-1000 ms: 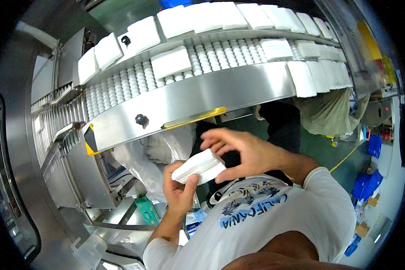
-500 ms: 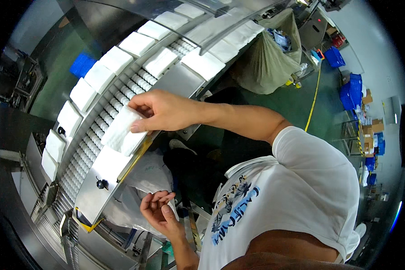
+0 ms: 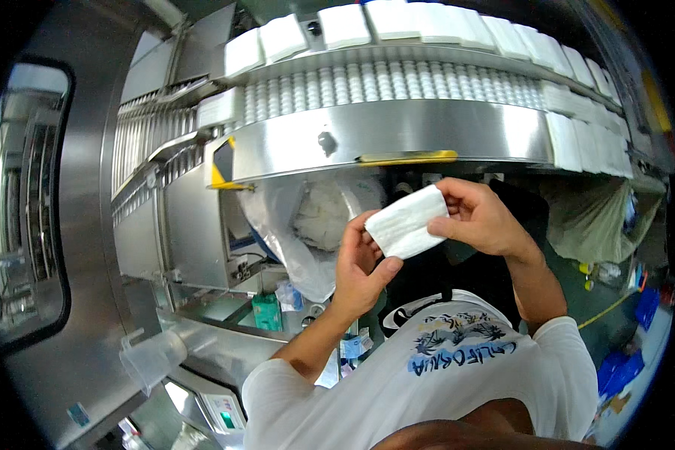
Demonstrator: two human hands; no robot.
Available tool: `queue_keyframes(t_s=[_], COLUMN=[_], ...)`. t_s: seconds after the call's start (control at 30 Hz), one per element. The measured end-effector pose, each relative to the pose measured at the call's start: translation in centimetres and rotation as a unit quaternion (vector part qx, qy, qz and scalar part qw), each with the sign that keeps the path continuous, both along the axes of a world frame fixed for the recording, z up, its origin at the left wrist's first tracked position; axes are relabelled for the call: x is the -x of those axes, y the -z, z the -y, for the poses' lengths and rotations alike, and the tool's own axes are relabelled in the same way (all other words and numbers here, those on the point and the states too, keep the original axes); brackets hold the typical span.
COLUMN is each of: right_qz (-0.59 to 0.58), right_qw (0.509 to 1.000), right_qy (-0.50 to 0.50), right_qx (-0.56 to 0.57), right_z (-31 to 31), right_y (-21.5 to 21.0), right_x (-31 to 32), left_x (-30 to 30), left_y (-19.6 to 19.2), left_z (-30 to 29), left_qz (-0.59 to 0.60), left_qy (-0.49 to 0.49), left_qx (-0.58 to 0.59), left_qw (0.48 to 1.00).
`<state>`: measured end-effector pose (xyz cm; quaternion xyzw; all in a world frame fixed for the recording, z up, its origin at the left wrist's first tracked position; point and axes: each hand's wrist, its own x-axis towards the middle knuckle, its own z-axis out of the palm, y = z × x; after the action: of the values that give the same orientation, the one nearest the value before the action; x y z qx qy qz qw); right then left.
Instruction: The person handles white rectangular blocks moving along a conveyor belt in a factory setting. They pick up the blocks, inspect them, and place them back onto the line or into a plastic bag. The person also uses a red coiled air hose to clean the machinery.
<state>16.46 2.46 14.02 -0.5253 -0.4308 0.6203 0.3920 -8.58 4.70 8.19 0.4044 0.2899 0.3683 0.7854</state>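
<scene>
A soft white folded pad (image 3: 406,225), like a small stack of wipes, is held up in front of my body, tilted up to the right. My right hand (image 3: 491,217) pinches its right end, thumb on the near face and fingers behind. At the other end my left hand (image 3: 358,274) grips the left edge, its thumb by the lower corner. Beyond both hands runs a conveyor of white rollers (image 3: 382,82), fronted by a smooth metal ledge (image 3: 397,133). Similar white pads (image 3: 345,27) line the far rail, and more pads (image 3: 585,142) sit at the ledge's right end.
Under the ledge, which has a yellow edge strip (image 3: 409,157), hangs a clear plastic bag (image 3: 281,217). A beige sack (image 3: 604,221) is at the right. Lower left are a clear plastic jug (image 3: 154,360) and a device with a lit display (image 3: 221,409). Metal machinery (image 3: 90,187) stands left.
My right hand has brought the pad from over the conveyor's edge back toward my body. My left hand, empty before, now grips its other end. The view has turned leftward.
</scene>
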Motion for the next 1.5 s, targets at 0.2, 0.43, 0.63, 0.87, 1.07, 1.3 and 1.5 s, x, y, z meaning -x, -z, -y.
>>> queue_keyframes(t_s=[0.2,0.43,0.63,0.87,1.07,1.3,1.5], right_qz=[-0.024,0.071,0.085,0.188,0.161,0.334,0.530], right_qw=[0.999,0.996,0.991,0.949,0.953,0.908,0.836], right_qy=[-0.023,-0.043,-0.063,0.119,0.197,0.192,0.115], right_qx=[0.006,-0.034,-0.085,-0.223,-0.165,-0.167,-0.085], right_z=[-0.1,-0.5,-1.0,-3.7,-6.2,-10.8,-13.0], right_y=[0.8,0.0,-0.5,-2.7,-3.2,-0.7,0.6], right_x=[1.0,0.6,-0.3,-5.6,-8.5,-11.5,-13.1], left_x=[-0.4,-0.5,-0.3,-0.6,-0.7,-0.8,-0.4], left_y=[-1.0,-1.0,-1.0,-0.8,-1.1,-1.6,-0.9], left_z=[-0.2,-0.1,0.5,0.8,1.2,1.7,1.3], left_qz=[-0.056,-0.105,-0.135,-0.133,-0.149,-0.164,-0.143], left_qy=[-0.061,-0.089,-0.084,-0.010,0.001,0.020,0.037], left_qx=[0.006,-0.038,-0.056,-0.107,-0.113,-0.105,-0.094], left_qw=[0.997,0.990,0.986,0.985,0.982,0.981,0.985])
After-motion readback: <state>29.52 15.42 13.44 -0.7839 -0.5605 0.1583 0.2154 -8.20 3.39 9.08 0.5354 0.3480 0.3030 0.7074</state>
